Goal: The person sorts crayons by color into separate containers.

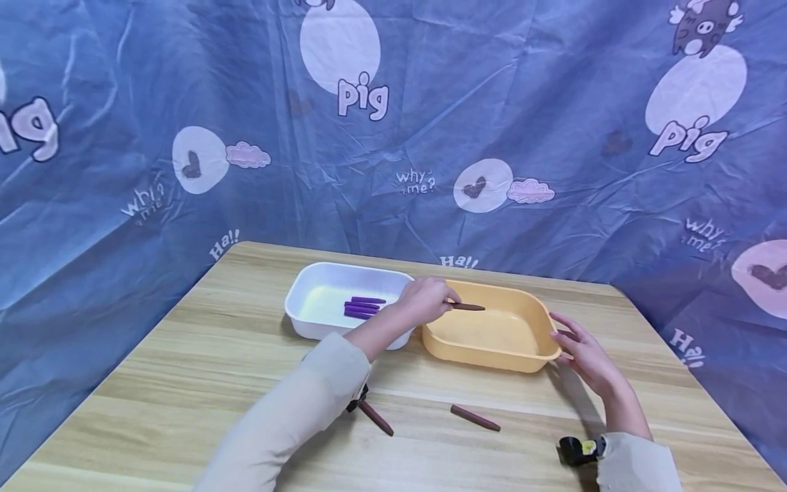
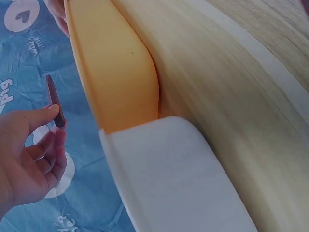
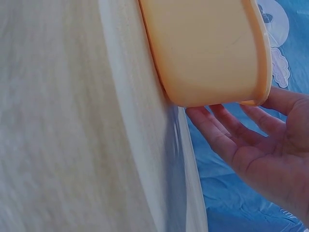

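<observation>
In the head view, my left hand (image 1: 424, 301) pinches a brown crayon (image 1: 468, 307) between thumb and fingertips, above the left part of the yellow bin (image 1: 492, 361). The left wrist view shows that crayon (image 2: 54, 99) tilted in the fingers. My right hand (image 1: 587, 359) rests against the bin's right end; in the right wrist view its fairly straight fingers touch the outer wall (image 3: 212, 72). Several purple crayons (image 1: 361, 308) lie in the white bin (image 1: 313, 331) on the left. Two more brown crayons, one nearer the right (image 1: 475, 417) and one by the left wrist (image 1: 376, 418), lie on the table.
The two bins stand side by side on the wood-grain table (image 1: 203, 355), their adjoining ends close together. A blue printed cloth (image 1: 393, 219) hangs behind the table and along both sides. Black straps with small devices (image 1: 574, 451) are worn at the wrists.
</observation>
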`<state>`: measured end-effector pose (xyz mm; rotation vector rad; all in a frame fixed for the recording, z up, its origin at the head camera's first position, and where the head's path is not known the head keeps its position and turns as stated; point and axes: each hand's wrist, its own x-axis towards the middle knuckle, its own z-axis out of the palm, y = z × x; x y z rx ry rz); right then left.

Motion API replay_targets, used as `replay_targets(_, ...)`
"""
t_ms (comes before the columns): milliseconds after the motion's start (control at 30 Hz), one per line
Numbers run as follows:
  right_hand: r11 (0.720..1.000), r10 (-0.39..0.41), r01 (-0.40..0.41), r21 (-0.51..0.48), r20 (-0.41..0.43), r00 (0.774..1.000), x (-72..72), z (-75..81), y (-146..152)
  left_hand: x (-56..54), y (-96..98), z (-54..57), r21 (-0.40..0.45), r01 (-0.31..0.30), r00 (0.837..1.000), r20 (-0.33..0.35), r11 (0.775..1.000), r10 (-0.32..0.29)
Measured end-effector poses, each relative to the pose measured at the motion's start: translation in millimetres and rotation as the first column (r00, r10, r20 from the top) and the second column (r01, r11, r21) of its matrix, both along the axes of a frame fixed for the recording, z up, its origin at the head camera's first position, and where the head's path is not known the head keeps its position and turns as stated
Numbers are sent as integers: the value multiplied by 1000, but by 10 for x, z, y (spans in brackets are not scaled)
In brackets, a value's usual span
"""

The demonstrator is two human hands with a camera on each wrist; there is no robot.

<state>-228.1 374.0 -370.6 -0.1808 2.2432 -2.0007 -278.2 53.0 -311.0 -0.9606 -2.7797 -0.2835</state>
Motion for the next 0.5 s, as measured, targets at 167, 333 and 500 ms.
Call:
replay_targets(167, 1000, 5, -5, -11, -7, 1000, 3, -18, 3, -86, 117, -66, -26, -16, 1000, -3, 1000, 16)
replay_targets(333, 1000, 3, -3, -18, -21, 1000, -1, -35, 13, -196, 228, -148, -47, -41, 999, 24, 998, 42)
replay_targets(500, 1000, 6, -7, -24, -17, 1000, -7, -44, 21, -281, 322, -222, -53, -64, 996, 56, 997, 67)
